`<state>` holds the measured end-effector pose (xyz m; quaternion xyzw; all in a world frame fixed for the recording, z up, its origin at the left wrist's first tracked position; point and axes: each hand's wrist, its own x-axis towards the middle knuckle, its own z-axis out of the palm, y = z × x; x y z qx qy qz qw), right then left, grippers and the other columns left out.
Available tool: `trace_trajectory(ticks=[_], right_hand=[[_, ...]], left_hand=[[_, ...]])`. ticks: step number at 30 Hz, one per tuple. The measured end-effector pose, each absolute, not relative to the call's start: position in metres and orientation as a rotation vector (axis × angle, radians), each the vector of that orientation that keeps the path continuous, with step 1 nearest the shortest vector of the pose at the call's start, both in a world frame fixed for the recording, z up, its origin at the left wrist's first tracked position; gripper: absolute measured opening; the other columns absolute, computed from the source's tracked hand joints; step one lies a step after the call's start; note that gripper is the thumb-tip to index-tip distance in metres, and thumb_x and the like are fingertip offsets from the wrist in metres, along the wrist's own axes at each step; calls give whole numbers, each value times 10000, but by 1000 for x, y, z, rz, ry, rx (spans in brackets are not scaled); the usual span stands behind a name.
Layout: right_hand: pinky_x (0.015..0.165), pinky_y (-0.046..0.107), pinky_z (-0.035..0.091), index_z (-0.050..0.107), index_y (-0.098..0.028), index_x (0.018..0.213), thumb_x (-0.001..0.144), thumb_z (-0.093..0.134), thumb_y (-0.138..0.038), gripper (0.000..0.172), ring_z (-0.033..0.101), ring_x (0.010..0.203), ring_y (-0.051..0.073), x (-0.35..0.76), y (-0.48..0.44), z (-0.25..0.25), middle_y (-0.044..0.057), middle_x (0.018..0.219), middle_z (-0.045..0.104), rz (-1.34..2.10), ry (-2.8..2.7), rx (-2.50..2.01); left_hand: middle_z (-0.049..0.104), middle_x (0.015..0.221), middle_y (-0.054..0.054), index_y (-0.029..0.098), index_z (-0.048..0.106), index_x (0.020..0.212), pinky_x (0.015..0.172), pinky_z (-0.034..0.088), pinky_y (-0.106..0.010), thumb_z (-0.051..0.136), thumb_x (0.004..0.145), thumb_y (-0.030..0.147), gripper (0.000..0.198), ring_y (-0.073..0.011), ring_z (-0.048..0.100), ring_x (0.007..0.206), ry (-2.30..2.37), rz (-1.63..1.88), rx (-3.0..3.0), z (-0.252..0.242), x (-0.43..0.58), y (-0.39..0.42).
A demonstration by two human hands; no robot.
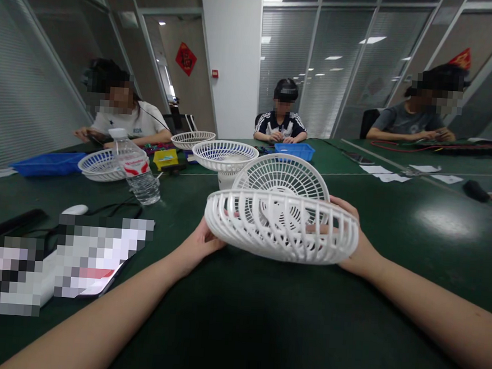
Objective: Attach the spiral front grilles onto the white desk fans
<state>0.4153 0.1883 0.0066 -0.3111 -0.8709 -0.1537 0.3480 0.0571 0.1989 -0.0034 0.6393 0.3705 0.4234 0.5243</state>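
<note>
A white plastic fan grille (280,232) is held up edge-on before me, its curved ribs toward me. My left hand (209,239) is closed on its left rim, thumb below and fingers mostly hidden behind the ribs. On the opposite rim, my right hand (355,243) is closed too, with fingers showing behind and through the slots. Just beyond stands another round white grille (283,167) with radial ribs and a slotted centre; whether the two touch I cannot tell.
More white grilles (225,154) lie farther back on the dark green table (388,318). Left are a water bottle (135,168), a blue tray (47,163) and a yellow box (166,158). Another blue tray (294,150) and papers (392,177) lie across. Several people sit around the table.
</note>
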Motion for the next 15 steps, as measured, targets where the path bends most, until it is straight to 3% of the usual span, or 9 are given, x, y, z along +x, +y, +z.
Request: trace_trajectory(ticks=[4, 6, 9, 15], right_hand=[[1101, 550, 311, 244, -258, 1488, 825, 596, -322, 753, 292, 1345, 330, 415, 189, 5, 103, 1467, 278, -340, -2174, -842], [1109, 530, 316, 156, -214, 1514, 813, 613, -327, 845, 293, 1350, 320, 414, 188, 5, 129, 1469, 272, -301, -2143, -860], [1130, 522, 296, 123, -215, 1523, 812, 627, -357, 883, 263, 1376, 317, 413, 188, 6, 123, 1501, 234, -289, -2170, -885], [1127, 532, 302, 19, -205, 1544, 812, 632, -427, 980, 221, 1395, 332, 412, 188, 5, 121, 1540, 149, -323, -2199, -916]], left_hand=[[629, 1193, -95, 228, 423, 1293, 903, 464, -360, 752, 733, 460, 690, -236, 616, 1030, 796, 1046, 1430, -6, 61, 200], [675, 969, -63, 190, 445, 1236, 823, 472, -333, 693, 788, 488, 593, -186, 633, 856, 851, 1018, 1417, -8, 62, 203], [653, 797, -22, 167, 411, 1252, 794, 465, -317, 616, 838, 527, 586, -163, 619, 782, 954, 1033, 1420, -9, 64, 204], [555, 1178, -87, 224, 271, 1359, 783, 503, -333, 629, 827, 491, 694, -148, 611, 838, 1035, 1102, 1490, -8, 67, 204]])
